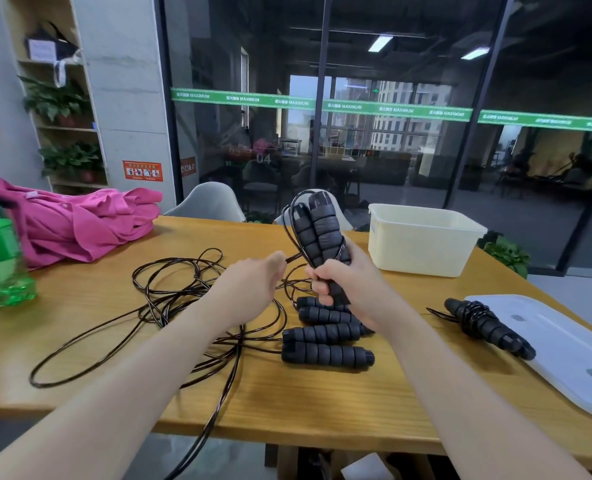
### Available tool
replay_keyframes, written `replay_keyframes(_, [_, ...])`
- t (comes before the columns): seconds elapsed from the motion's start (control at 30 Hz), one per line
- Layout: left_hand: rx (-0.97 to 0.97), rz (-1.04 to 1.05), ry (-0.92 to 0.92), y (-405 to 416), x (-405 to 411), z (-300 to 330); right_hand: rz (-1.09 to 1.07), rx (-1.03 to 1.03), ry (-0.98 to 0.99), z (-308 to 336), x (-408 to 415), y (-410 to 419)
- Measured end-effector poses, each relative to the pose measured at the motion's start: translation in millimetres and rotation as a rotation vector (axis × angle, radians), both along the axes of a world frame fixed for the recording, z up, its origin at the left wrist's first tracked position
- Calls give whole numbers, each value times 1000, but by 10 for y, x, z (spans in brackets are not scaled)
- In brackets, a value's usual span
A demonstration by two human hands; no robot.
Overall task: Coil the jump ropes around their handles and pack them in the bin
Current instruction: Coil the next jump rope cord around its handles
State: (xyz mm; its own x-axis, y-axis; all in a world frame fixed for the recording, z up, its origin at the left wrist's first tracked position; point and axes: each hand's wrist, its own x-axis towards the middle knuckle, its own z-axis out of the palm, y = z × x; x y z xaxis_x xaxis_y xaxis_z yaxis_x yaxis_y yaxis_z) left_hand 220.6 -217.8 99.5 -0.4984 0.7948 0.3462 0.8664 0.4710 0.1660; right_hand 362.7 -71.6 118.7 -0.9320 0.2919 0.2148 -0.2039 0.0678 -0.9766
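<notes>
The jump rope being worked on has its pair of handles (317, 230) held upright and side by side in the right hand (343, 282), whose fingers are closed around their lower ends. The left hand (253, 282), just to the left, is pinched shut on the cord (292, 258) where it leaves the handles. A turn of cord appears to cross the pair just above the right hand.

The rest of the cord lies in a loose tangle (169, 299) on the tabletop (287, 403) beyond and beneath the left forearm, mixed with cords from the four spare handles (325, 344) lying below the right hand.

To wind well, the person would likely keep the handles squeezed together, draw the cord taut with the left hand and lay each turn snug against the last, letting slack feed free so the other ropes do not drag along.

One finished bundle (485, 329) lies to the right on the lid (564, 351); the bin (422, 237) stands beyond the right hand, its inside hidden from view.
</notes>
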Motion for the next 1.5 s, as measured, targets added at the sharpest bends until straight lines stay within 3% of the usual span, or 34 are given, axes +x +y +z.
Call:
replay_keyframes(0.1, [-64, 7, 35, 21, 26, 0, 110, -77, 19, -13, 33, 24])
replay_keyframes(0.2, [-94, -17, 50, 79, 137, 18, -64, -32, -22, -48, -13, 178])
replay_keyframes(0.4, [-179, 10, 228, 78, 313, 155, -480, 649, -111, -173, -118, 417])
replay_keyframes(0.47, [-186, -8, 301, 71, 345, 225, -580, 919, -232, -185, -131, 486])
replay_keyframes(0.53, [-155, -56, 403, 89, 408, 324, -625, 1195, -352, -218, -159, 519])
replay_keyframes(0.63, [-80, -174, 463, 148, 451, 527, -532, 1404, -437, -211, -170, 447])
replay_keyframes(0.7, [-8, -240, 378, 178, 355, 653, -403, 1504, -388, -191, -145, 344])
replay_keyframes(0.8, [65, -288, 79, 231, 75, 730, -242, 1577, -181, -166, -20, 154])
replay_keyframes(1.1, [127, -425, -754, 224, -235, 603, -340, 1367, 92, -25, 179, 203])
replay_keyframes(1.2, [186, -416, -779, 265, -291, 420, -308, 1172, 100, -105, 143, 197])
replay_keyframes(1.3, [180, -425, -813, 291, -219, 311, -210, 833, 162, -169, 108, 159])
replay_keyframes(1.4, [254, -265, -702, 391, 14, 265, -221, 532, 242, -119, 67, 136])
replay_keyframes(1.5, [275, -114, -453, 426, 292, 238, -339, 418, 241, -26, 27, 212])
